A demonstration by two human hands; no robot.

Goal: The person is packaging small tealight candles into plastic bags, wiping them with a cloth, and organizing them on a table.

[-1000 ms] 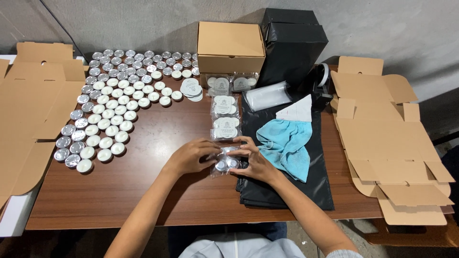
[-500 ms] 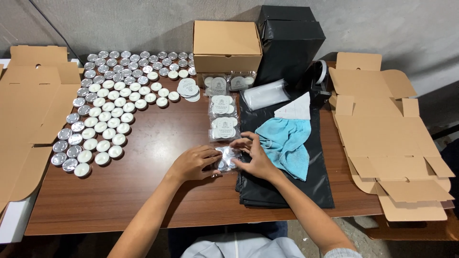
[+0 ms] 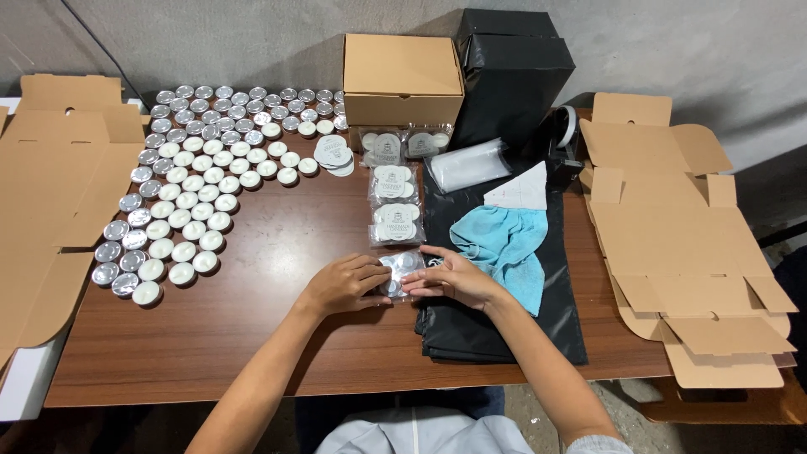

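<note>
Both hands working one small clear packet of tea lights (image 3: 401,273) on the wooden table (image 3: 252,336), just in front of the closed cardboard box (image 3: 403,77) but well apart from it, at the near end of a short column of packets. Left hand (image 3: 343,284) closed on the packet's left edge, fingers curled over the plastic. Right hand (image 3: 454,279) closed on the packet's right edge, thumb and fingertips pinching it, wrist lying over the black plastic sheet (image 3: 504,328). Packet resting on or just above the tabletop; cannot tell which.

Between packet and box: two finished packets (image 3: 395,206) with round printed labels, one behind the other, and two more such packets (image 3: 405,145) side by side, touching the foot of the box. Left of the box: a small stack of round white labels (image 3: 334,155), then a broad field of loose tea lights (image 3: 189,181) in silver cups, sweeping in rows from the box toward the table's left edge. Farther left of the box: flat unfolded cardboard blanks (image 3: 59,185).

Right of the box, touching its side: a tall black wrapped block (image 3: 514,71). In front of that block: a roll of clear bags (image 3: 468,166), a white folded sheet (image 3: 523,191) and a light blue cloth (image 3: 504,248), all on the black sheet, the cloth just beside the right hand. Far right of the box: a tape dispenser (image 3: 565,139) and more flat cardboard blanks (image 3: 681,244).
</note>
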